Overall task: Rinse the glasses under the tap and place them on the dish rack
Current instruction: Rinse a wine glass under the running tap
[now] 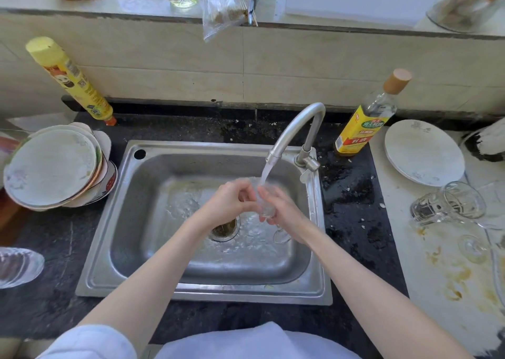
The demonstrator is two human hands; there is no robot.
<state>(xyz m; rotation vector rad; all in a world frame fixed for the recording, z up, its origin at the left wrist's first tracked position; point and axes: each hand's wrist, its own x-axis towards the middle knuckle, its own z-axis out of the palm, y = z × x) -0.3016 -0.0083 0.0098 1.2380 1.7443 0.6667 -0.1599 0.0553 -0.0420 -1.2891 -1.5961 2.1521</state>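
Observation:
Over the steel sink point(153, 249) I hold a clear stemmed glass point(263, 204) under the tap point(295, 129), whose water runs onto its bowl. My left hand point(232, 199) grips the bowl from the left. My right hand point(284, 208) grips it from the right, and the glass's foot point(281, 235) sticks out below that hand. On the pale mat at the right lie a clear glass mug point(448, 204) on its side and another stemmed glass point(475, 245), partly cut off by the frame edge.
A stack of plates point(54, 167) sits left of the sink, with a yellow bottle point(71, 80) behind it. Right of the tap stand a yellow-labelled bottle point(366, 121) and a white plate point(423, 154). A glass dish point(19, 265) lies at the left edge.

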